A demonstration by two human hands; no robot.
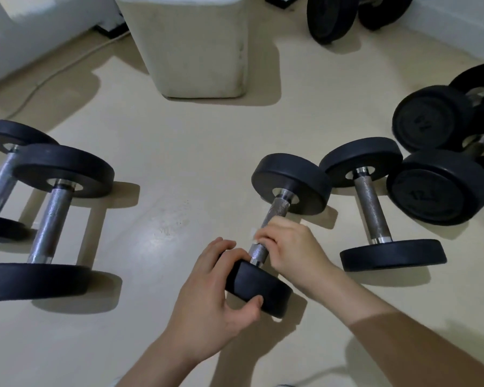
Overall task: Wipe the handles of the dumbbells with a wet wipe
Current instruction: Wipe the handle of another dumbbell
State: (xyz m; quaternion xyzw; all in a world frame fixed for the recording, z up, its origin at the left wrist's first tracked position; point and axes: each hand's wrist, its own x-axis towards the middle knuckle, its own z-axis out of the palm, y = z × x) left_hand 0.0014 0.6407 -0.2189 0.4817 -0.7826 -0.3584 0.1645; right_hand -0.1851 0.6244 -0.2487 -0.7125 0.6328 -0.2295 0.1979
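A black dumbbell [275,209] is lying on the smooth beige floor [179,169] just toward 4 o'clock from the middle of the view, its axis running from 7 o'clock up to 1 o'clock. The left hand [207,289] is gripping the near plate [259,289], a thick matte rubber disc, with the fingers curling over its upper edge and the thumb pressing on its rim. The right hand [291,247] is wrapping around the knurled steel handle [258,250]. A small white scrap of the wet wipe [253,238] is peeking out at the fingertips, while the rest is hiding under the palm. The far plate [291,182] is sitting at 1 o'clock from that hand.

At 3 o'clock from the handle, a second dumbbell [375,208] of the same round-plate shape is lying just beside, its cross-hatched bar showing bare. Heavier dumbbells [442,185] with moulded numerals are crowding behind it. Two more dumbbells [51,208] with duller, scuffed bars are lying at 9 o'clock, well apart. A pale rounded block [193,46] with a grainy surface is standing at 12 o'clock, and a thin cable [53,71] is trailing toward 10 o'clock.
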